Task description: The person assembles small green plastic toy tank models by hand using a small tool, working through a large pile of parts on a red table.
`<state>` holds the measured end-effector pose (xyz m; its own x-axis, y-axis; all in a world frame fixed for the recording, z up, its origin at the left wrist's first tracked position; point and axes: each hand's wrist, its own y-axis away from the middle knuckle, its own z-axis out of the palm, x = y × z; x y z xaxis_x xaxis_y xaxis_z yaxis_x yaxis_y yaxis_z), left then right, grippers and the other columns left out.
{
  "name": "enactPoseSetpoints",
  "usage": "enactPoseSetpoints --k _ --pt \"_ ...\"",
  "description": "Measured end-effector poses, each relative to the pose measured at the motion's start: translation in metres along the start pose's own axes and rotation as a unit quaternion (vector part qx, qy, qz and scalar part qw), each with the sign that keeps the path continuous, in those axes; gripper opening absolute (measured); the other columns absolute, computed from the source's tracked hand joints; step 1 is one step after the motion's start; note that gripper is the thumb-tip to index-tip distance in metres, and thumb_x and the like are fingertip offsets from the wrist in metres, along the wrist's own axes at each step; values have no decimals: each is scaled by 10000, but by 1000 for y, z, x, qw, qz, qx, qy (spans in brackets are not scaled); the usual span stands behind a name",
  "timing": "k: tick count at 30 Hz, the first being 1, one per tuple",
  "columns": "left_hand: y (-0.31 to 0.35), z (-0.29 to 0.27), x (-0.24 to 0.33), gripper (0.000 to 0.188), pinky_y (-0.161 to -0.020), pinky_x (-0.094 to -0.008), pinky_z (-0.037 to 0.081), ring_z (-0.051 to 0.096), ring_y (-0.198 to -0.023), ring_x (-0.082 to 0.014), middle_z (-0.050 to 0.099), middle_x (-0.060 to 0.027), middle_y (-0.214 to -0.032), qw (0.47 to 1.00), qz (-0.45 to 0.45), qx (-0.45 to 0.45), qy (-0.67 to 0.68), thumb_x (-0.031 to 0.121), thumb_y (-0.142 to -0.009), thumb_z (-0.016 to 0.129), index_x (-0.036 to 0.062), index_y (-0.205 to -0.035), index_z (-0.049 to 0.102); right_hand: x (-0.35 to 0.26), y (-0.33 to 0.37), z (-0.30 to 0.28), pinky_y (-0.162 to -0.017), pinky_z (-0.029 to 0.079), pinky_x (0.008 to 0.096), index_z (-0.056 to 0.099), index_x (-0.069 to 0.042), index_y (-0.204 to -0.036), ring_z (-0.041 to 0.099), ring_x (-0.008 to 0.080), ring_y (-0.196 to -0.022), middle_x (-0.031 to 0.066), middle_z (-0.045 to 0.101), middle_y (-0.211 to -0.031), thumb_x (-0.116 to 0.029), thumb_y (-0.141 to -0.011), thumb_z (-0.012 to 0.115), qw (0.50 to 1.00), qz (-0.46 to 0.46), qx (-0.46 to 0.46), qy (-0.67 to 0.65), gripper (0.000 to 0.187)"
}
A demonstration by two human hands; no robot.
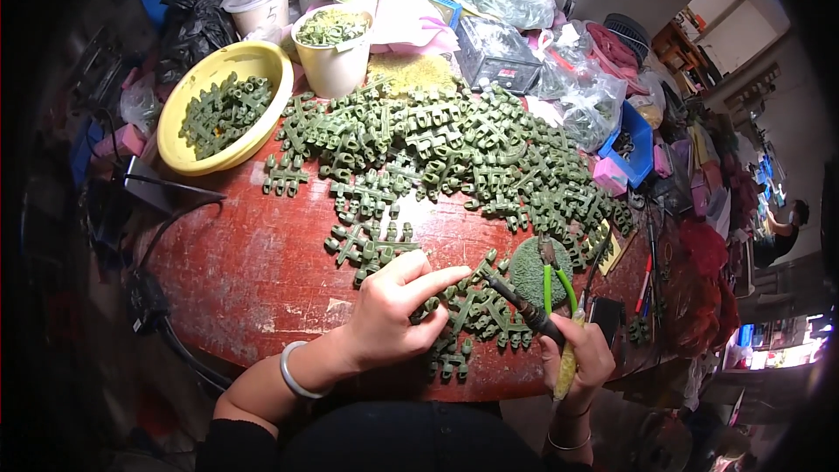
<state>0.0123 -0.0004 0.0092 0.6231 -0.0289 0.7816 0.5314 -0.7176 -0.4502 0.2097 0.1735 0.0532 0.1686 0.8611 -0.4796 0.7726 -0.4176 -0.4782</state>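
Note:
My left hand (395, 308), with a pale bangle on its wrist, is over the near middle of the red table. Its index finger reaches toward a small green molded piece, and another green molded piece (426, 310) shows between finger and thumb. My right hand (580, 357) is closed around a black-handled pen-like tool (524, 308), its thin tip beside the left fingertip. The same hand also holds green-handled pliers (548, 287), one grip wrapped in yellow, jaws pointing away. Under the tools lies a round green pad (527, 273). Several branched green pieces (494, 319) lie between my hands.
A large heap of green pieces (437, 131) spreads across the far table (253, 271). Yellow basins (170, 114) and a white bucket (336, 70) stand far left. A clear drawer box (498, 57) and a blue bin (642, 153) stand behind. Black cables (150, 293) hang at left.

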Motion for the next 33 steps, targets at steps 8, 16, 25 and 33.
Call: enactPoseSetpoints --k 8,16,25,33 --pt "1 0 0 492 -573 -344 455 505 -642 -217 483 -81 -725 1000 4 -2 -12 38 -711 705 79 -1200 683 0 0 2 -580 484 322 715 -43 -1037 602 246 -640 105 598 -770 -75 -760 817 1000 -8 -4 7 297" --pt "-1 1 1 481 -553 -318 430 493 -611 -192 502 -74 -710 1000 16 10 -10 -23 -687 641 61 -1156 706 -1 0 2 -577 481 315 714 -43 -1041 601 242 -633 105 599 -772 -69 -758 816 1000 0 -4 9 302" --pt "0 2 0 472 -553 -316 436 502 -610 -191 519 -75 -718 1000 13 10 -9 -26 -688 640 56 -1148 707 0 0 2 -574 481 316 713 -45 -1045 606 244 -635 106 604 -779 -65 -757 817 1000 0 -8 12 307" --pt "-1 1 0 476 -553 -312 440 505 -611 -189 512 -74 -719 1000 15 12 -13 -27 -686 639 54 -1151 707 0 2 2 -572 481 315 714 -43 -1042 610 243 -636 107 607 -779 -67 -760 818 1000 4 -9 9 301"
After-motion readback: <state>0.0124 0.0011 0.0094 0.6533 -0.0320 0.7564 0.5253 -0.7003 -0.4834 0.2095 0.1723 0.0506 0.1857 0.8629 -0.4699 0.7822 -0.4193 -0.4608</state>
